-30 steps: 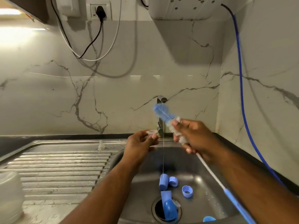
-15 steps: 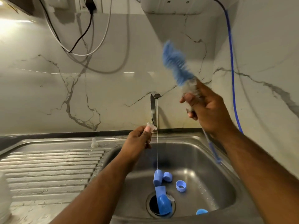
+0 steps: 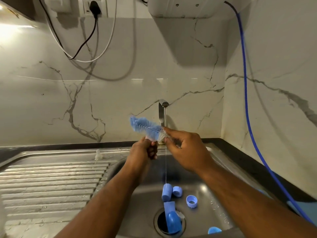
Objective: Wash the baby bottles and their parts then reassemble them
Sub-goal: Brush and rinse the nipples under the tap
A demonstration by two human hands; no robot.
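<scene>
"Bottle part (image 3: pixel 147 138), where is it?"
"Pinched in the curled fingertips of your left hand (image 3: pixel 143 152), mostly hidden, above the sink's (image 3: pixel 211 191) back edge by the tap (image 3: pixel 162 110). Your right hand (image 3: pixel 186 148) grips the brush (image 3: pixel 145 127). Small, wet, probably slippery: hold its rim."

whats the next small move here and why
Probably twist the blue brush against the small pale part pinched in the left hand: the right hand grips the brush with its bristles touching that hand, beside the thin water stream.
</scene>
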